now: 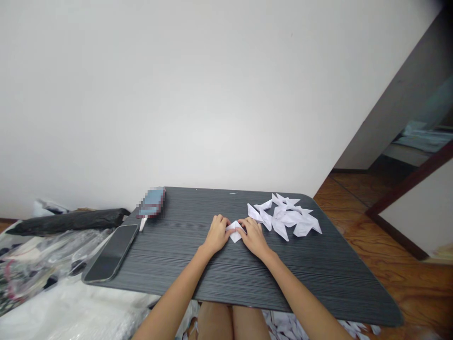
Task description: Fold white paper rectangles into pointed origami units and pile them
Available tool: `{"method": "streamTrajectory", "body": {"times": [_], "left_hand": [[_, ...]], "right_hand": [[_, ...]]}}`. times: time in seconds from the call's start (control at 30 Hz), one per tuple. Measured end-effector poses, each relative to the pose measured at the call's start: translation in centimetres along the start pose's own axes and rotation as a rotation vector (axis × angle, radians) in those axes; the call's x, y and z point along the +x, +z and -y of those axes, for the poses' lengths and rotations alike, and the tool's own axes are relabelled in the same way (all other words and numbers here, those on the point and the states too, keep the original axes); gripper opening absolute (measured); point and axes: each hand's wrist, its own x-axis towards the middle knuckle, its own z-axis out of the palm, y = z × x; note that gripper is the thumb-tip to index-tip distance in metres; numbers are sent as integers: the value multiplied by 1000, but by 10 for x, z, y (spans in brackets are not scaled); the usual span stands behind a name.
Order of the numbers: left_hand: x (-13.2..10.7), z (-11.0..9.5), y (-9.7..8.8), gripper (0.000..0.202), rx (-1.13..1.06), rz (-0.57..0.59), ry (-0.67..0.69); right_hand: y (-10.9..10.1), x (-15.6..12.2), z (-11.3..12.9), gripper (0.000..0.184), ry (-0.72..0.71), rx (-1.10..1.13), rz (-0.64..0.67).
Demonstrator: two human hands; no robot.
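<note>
A small piece of folded white paper (235, 236) lies on the dark table (170, 255), between my two hands. My left hand (217, 233) grips its left side, with the thumb on the paper near the middle. On the opposite side my right hand (254, 235) pinches the paper, its thumb close to the left one. The fingers of both hands are bent and partly cover the paper's edges. Just right of my right hand is a loose pile of folded white paper pieces (290, 217), several with pointed ends.
A phone (111, 255) lies at the table's left edge, with a blurred-out blue item (152, 202) farther back. A white wall (226, 94) stands behind the table. Plastic bags and a long black package (71, 222) are at left. More paper pieces (283, 326) lie below the table's front edge.
</note>
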Motion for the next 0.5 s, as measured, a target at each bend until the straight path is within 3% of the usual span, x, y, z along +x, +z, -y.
{"method": "streamTrajectory", "body": {"times": [0.2, 0.3, 0.5], "left_hand": [[-1, -3, -6, 17, -197, 52, -47], [-1, -7, -12, 17, -243, 67, 28], [-7, -16, -27, 23, -77, -123, 267]], "right_hand": [[-4, 7, -7, 14, 35, 278, 63], [-11, 8, -4, 12, 24, 403, 21], [-34, -5, 11, 11, -205, 223, -148]]}}
